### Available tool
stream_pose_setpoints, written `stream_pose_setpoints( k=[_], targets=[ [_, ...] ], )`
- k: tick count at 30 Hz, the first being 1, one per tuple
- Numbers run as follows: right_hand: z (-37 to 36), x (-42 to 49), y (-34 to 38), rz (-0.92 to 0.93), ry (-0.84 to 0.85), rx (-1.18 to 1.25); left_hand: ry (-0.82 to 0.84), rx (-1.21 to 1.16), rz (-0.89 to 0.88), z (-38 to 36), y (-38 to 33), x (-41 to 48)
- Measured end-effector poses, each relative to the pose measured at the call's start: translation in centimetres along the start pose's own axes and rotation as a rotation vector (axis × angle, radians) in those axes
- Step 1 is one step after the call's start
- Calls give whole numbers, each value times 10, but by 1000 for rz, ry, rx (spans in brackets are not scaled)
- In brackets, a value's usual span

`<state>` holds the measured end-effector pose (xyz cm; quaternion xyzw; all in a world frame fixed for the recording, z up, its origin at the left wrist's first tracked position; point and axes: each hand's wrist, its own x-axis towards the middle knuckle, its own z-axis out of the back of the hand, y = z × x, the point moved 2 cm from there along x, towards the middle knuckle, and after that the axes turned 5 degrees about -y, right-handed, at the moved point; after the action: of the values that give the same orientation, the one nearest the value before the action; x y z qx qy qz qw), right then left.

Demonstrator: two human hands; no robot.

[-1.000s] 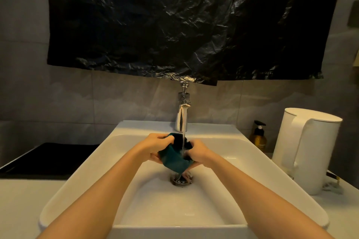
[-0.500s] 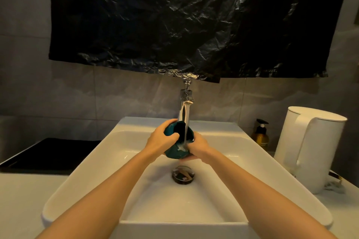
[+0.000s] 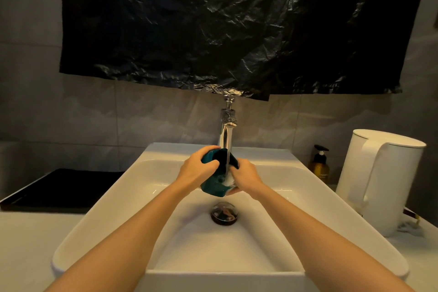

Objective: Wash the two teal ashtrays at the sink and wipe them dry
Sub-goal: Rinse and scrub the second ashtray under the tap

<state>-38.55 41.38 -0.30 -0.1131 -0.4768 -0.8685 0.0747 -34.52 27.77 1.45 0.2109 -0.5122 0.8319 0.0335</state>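
A teal ashtray (image 3: pixel 214 186) is held tilted under the chrome faucet (image 3: pixel 226 133), its hollow facing me, and a thin stream of water splashes white inside it. My left hand (image 3: pixel 195 172) grips its left rim, fingers curled over the top edge. My right hand (image 3: pixel 246 178) holds its right side, fingers tucked against the ashtray. Both hands hover over the back of the white sink (image 3: pixel 118 199), above the drain (image 3: pixel 224 213). Only one ashtray is in view.
A white electric kettle (image 3: pixel 384 178) stands on the counter right of the basin, with an amber pump bottle (image 3: pixel 320 166) behind it. A black flat panel (image 3: pixel 59 189) lies on the counter to the left. Black plastic sheeting (image 3: pixel 237 23) hangs on the wall above the faucet.
Both hands lifted the ashtray from just above the drain up to the faucet spout and turned its hollow into the stream. The view shifted slightly upward.
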Motion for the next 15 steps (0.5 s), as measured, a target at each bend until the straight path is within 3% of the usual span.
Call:
stream_pose_setpoints(
  k=[5, 10, 15],
  targets=[
    [-5, -4, 3, -35, 310, 82, -45, 94, -1, 6, 2, 1],
    [-3, -6, 0, -118, 192, 56, 47, 117, 94, 6, -3, 1],
    [-3, -5, 3, -52, 273, 22, 122, -1, 279, 7, -8, -3]
  ],
)
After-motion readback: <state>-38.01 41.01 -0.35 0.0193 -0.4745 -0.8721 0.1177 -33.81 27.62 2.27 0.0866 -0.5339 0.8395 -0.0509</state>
